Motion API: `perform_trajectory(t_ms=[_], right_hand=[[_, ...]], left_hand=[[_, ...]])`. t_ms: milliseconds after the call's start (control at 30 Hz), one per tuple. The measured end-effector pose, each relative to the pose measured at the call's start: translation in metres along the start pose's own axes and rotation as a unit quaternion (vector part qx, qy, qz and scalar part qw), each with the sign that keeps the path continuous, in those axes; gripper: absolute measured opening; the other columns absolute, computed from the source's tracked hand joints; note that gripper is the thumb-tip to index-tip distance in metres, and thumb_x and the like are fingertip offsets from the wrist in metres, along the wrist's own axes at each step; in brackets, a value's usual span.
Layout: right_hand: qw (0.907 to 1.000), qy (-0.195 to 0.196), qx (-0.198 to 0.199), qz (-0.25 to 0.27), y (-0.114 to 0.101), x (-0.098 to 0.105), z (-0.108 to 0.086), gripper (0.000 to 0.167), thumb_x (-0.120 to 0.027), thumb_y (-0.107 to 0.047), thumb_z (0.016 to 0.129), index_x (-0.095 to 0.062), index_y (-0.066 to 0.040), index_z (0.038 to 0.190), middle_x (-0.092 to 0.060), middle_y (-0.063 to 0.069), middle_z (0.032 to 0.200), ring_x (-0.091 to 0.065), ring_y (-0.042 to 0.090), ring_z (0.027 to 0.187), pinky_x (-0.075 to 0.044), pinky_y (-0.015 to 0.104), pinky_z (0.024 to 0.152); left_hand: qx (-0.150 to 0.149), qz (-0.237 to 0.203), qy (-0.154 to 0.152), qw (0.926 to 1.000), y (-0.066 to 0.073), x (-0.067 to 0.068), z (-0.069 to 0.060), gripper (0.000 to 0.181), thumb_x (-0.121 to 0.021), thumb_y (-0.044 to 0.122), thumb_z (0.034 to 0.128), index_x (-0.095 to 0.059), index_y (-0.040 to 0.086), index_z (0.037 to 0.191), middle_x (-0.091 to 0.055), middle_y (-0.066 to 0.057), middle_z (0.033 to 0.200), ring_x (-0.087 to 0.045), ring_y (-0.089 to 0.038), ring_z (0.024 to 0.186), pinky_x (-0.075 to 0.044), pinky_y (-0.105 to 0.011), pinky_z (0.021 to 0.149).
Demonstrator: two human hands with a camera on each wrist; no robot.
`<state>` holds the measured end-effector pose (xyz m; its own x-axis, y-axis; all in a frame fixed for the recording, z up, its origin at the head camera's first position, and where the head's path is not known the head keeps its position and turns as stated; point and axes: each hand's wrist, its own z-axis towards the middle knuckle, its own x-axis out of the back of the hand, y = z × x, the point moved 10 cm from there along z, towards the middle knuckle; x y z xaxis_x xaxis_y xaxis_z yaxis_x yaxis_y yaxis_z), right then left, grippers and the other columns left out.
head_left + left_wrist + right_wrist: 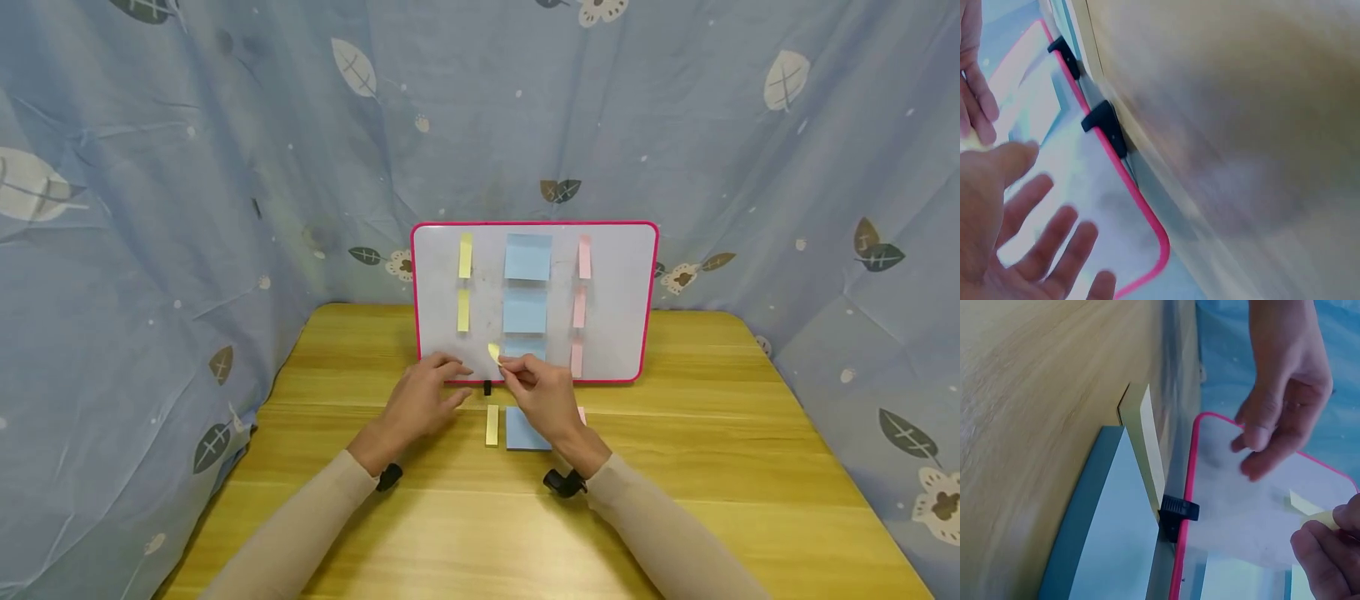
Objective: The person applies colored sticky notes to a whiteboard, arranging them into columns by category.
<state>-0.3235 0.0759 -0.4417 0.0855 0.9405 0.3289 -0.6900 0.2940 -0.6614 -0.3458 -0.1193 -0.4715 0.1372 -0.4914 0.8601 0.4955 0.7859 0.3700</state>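
Observation:
A yellow sticky note [493, 352] is pinched between the thumb and fingers of my right hand [546, 398], in front of the whiteboard [615, 308]. In the right wrist view that yellow strip [1317, 519] curls out from the fingertips. My left hand [420, 398] holds nothing, its fingers spread near the board's lower left edge; the left wrist view shows the fingers [1063, 250] apart. Two yellow strips [464, 310] stick to the board's left part, blue square notes [525, 310] run down its middle, and pink strips [580, 307] down its right. My right hand partly hides the lowest blue note.
On the wooden table [465, 533] before the board lie a yellow note pad [492, 426] and a blue note pad [525, 429]. A pink piece [581, 414] shows behind my right wrist. Black clips [1107, 128] support the board's pink bottom edge. Patterned curtains [480, 125] surround the table.

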Motion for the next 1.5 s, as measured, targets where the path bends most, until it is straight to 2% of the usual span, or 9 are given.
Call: perform_trajectory(t_ms=[100,233,400,533,733,900,1067,1333,1500], right_hand=[[0.9999,-0.009,-0.007,0.001,0.001,-0.006,0.000,0.006,-0.084,0.010,0.101,-0.084,0.007,0.105,-0.088,0.026,0.119,-0.090,0.039,0.107,-0.070,0.025,0.087],[0.9995,-0.026,-0.019,0.002,0.003,-0.014,0.000,0.004,-0.083,0.007,0.104,-0.084,0.007,0.108,-0.087,0.026,0.124,-0.089,0.037,0.113,-0.069,0.024,0.092],[0.9991,-0.038,-0.018,0.001,0.003,-0.025,0.002,0.005,-0.083,0.005,0.105,-0.084,0.007,0.109,-0.086,0.026,0.127,-0.088,0.036,0.118,-0.069,0.026,0.094],[0.9992,-0.039,-0.003,-0.007,0.000,-0.033,0.006,0.006,-0.083,0.009,0.103,-0.085,0.007,0.108,-0.086,0.027,0.127,-0.089,0.037,0.114,-0.070,0.028,0.092],[0.9968,-0.037,0.028,-0.064,-0.004,-0.043,0.010,0.006,-0.086,0.007,0.101,-0.086,0.004,0.107,-0.087,0.023,0.123,-0.090,0.033,0.109,-0.071,0.028,0.088],[0.9959,-0.033,0.034,-0.078,-0.005,-0.050,0.013,0.008,-0.086,0.009,0.100,-0.086,0.003,0.105,-0.088,0.023,0.121,-0.089,0.034,0.111,-0.071,0.030,0.088],[0.9955,-0.038,0.019,-0.085,-0.002,-0.056,0.015,0.007,-0.085,0.007,0.102,-0.087,0.002,0.105,-0.088,0.022,0.121,-0.089,0.033,0.111,-0.072,0.031,0.088],[0.9955,-0.040,0.005,-0.086,0.002,-0.062,0.018,0.007,-0.085,0.008,0.101,-0.087,0.001,0.104,-0.088,0.021,0.118,-0.090,0.032,0.110,-0.072,0.033,0.087],[0.9957,-0.030,0.004,-0.087,0.002,-0.064,0.019,0.007,-0.084,0.007,0.103,-0.087,0.001,0.102,-0.089,0.021,0.116,-0.090,0.032,0.105,-0.072,0.031,0.084]], left_hand=[[0.025,-0.003,0.051,0.9984,-0.012,0.014,0.000,0.040,-0.094,0.029,0.1024,-0.085,0.015,0.139,-0.073,-0.012,0.141,-0.073,-0.035,0.129,-0.062,-0.059,0.112],[0.061,-0.020,0.109,0.9919,-0.028,0.029,0.000,0.046,-0.094,0.026,0.1016,-0.081,0.015,0.144,-0.063,-0.020,0.150,-0.065,-0.041,0.137,-0.059,-0.061,0.116],[0.094,-0.036,0.147,0.9840,-0.042,0.040,0.005,0.060,-0.094,0.027,0.1019,-0.072,0.021,0.157,-0.048,-0.027,0.167,-0.053,-0.049,0.152,-0.051,-0.067,0.126],[0.103,-0.057,0.147,0.9821,-0.049,0.040,0.012,0.077,-0.093,0.028,0.1031,-0.058,0.028,0.172,-0.038,-0.030,0.177,-0.056,-0.052,0.153,-0.055,-0.068,0.125],[0.111,-0.084,0.125,0.9823,-0.053,0.034,0.022,0.093,-0.090,0.031,0.1059,-0.039,0.038,0.183,-0.040,-0.027,0.177,-0.069,-0.052,0.140,-0.065,-0.062,0.114],[0.106,-0.079,0.123,0.9835,-0.051,0.034,0.028,0.095,-0.088,0.033,0.1073,-0.034,0.040,0.185,-0.040,-0.030,0.175,-0.071,-0.053,0.134,-0.066,-0.063,0.108],[0.107,-0.065,0.125,0.9843,-0.050,0.034,0.033,0.098,-0.088,0.034,0.1076,-0.030,0.041,0.186,-0.042,-0.032,0.171,-0.067,-0.051,0.126,-0.066,-0.062,0.103],[0.116,-0.048,0.123,0.9845,-0.053,0.031,0.037,0.100,-0.087,0.035,0.1086,-0.024,0.043,0.187,-0.044,-0.032,0.167,-0.071,-0.047,0.106,-0.067,-0.057,0.091],[0.120,-0.044,0.120,0.9846,-0.053,0.030,0.039,0.102,-0.087,0.037,0.1082,-0.022,0.045,0.187,-0.045,-0.031,0.165,-0.072,-0.047,0.107,-0.068,-0.056,0.088]])
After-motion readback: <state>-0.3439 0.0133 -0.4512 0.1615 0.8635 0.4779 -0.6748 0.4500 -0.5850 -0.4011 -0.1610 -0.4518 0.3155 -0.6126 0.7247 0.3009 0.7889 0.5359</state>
